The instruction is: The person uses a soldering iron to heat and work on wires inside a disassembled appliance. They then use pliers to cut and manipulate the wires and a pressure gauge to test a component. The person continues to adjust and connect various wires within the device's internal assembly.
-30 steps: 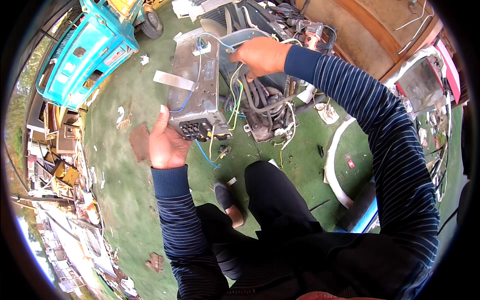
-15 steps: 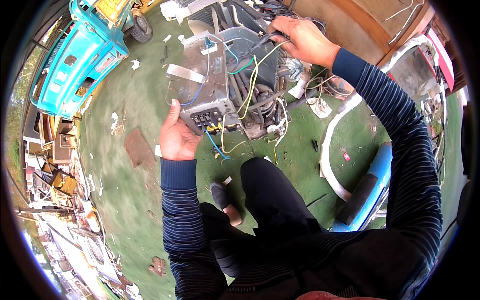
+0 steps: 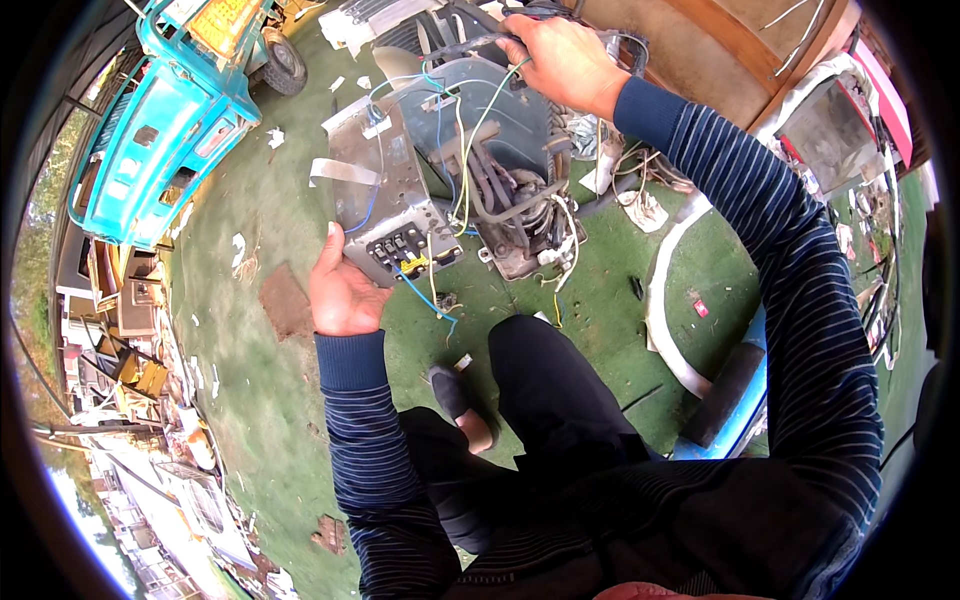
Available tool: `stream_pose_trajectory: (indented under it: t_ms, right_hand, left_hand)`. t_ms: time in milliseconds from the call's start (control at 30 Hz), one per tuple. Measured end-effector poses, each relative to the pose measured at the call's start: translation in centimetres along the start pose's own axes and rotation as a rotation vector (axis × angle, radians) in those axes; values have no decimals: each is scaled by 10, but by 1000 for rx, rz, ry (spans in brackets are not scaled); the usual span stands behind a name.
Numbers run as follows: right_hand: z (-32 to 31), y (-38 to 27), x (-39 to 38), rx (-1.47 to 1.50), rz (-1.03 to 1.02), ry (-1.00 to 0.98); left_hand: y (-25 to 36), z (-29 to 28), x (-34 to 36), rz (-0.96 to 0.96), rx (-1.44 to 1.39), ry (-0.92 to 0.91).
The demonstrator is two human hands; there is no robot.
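Observation:
A grey metal electrical box (image 3: 365, 170) is tilted, its lower left corner gripped by my left hand (image 3: 345, 290), thumb along its side. A terminal block (image 3: 398, 245) with yellow and blue parts sits on its near end, and a blue wire hangs from it. My right hand (image 3: 570, 65) is closed on a black cable (image 3: 462, 46) above the far side. Thin green, white and blue wires (image 3: 460, 150) run between the box and a dirty unit with bent pipes (image 3: 500, 190). A grey curved metal panel (image 3: 515, 95) stands behind the pipes.
A turquoise three-wheeled vehicle (image 3: 165, 140) stands at the far left, above piled scrap (image 3: 125, 340). To the right are a white curved hose (image 3: 660, 290), a blue cylinder (image 3: 735, 400) and a wooden cabinet (image 3: 690, 50). Litter dots the green floor (image 3: 260, 400).
The metal box has shifted left, away from the piped unit, with my left hand still on it. My right hand has moved left and slightly up, holding the cable.

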State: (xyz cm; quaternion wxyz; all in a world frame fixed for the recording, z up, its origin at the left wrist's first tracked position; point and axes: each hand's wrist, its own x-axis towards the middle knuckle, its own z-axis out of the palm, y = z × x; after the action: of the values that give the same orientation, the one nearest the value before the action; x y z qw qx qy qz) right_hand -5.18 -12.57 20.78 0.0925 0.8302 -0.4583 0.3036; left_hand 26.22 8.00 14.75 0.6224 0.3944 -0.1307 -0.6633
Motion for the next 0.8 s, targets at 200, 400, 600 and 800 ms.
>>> stream_pose_trajectory:
  t_ms: [200,400,600,800]
  right_hand:
    - [8,-5,3,-32,-138,-20]
    - [12,-19,3,-15,-50,82]
    - [11,-28,-2,-63,-7,-19]
    - [18,-42,0,-58,-159,-60]
  left_hand:
    - [0,12,-25,-96,38,-76]
    - [-24,18,-47,-152,-79,-121]
    - [-43,12,-90,-111,-176,-16]
    - [-70,21,-100,-370,-105,-131]
